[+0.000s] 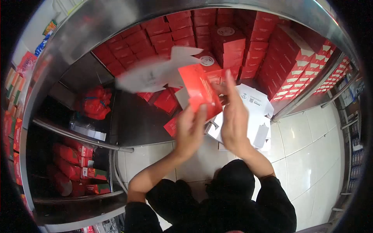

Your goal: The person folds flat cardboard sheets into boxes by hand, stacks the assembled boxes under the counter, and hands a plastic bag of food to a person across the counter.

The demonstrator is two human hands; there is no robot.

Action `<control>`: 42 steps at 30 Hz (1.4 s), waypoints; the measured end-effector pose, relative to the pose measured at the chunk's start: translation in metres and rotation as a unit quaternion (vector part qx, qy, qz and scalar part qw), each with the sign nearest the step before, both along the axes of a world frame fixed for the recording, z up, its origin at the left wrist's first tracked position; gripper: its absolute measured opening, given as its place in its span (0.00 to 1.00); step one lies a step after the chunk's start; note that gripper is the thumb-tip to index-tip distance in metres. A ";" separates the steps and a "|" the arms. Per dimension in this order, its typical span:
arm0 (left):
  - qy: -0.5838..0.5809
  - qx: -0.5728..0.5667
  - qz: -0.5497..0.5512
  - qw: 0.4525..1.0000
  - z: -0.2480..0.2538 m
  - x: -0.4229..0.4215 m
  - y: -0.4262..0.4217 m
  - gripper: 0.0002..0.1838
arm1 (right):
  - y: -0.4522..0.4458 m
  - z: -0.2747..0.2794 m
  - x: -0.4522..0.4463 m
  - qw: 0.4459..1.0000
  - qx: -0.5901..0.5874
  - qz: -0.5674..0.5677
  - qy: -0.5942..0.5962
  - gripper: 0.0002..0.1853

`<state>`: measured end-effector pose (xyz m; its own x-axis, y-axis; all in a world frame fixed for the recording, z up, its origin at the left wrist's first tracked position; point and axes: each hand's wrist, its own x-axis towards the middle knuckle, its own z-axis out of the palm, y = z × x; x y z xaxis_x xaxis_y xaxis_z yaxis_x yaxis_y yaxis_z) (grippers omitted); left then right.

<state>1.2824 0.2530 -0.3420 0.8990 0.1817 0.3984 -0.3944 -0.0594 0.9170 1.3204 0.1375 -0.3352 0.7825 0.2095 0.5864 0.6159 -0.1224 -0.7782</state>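
Observation:
A red cardboard piece [198,87], partly folded, is between my hands above the shelf edge. My left hand [190,126] grips its lower left side with thumb and fingers. My right hand [235,112] stands upright against its right side, fingers stretched and pressed together; part of that hand's far side is hidden. A grey-white flat carton [149,75], blurred, extends behind the red piece to the left. White flat cartons with printed marks [252,103] lie at the right of my right hand. Small red pieces [165,101] lie on the dark shelf surface [132,120].
Stacked red boxes [171,33] fill the back of the shelf, with taller stacks [285,58] at the right. Red packets [93,103] lie at the left, and more [68,159] sit below behind a metal rail [85,138]. A metal post [307,97] stands right.

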 end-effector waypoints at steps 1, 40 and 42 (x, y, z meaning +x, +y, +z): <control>-0.011 0.027 0.025 0.999 0.006 -0.010 0.012 0.10 | -0.001 0.009 0.008 0.998 0.021 0.037 0.037 0.22; 0.150 -0.397 -0.059 0.904 -0.018 -0.052 0.089 0.16 | 0.046 -0.007 -0.006 0.925 -0.131 0.202 -0.294 0.23; 0.129 -0.396 -0.086 0.905 -0.016 -0.057 0.091 0.15 | 0.059 -0.026 -0.002 0.901 -0.093 0.174 -0.387 0.17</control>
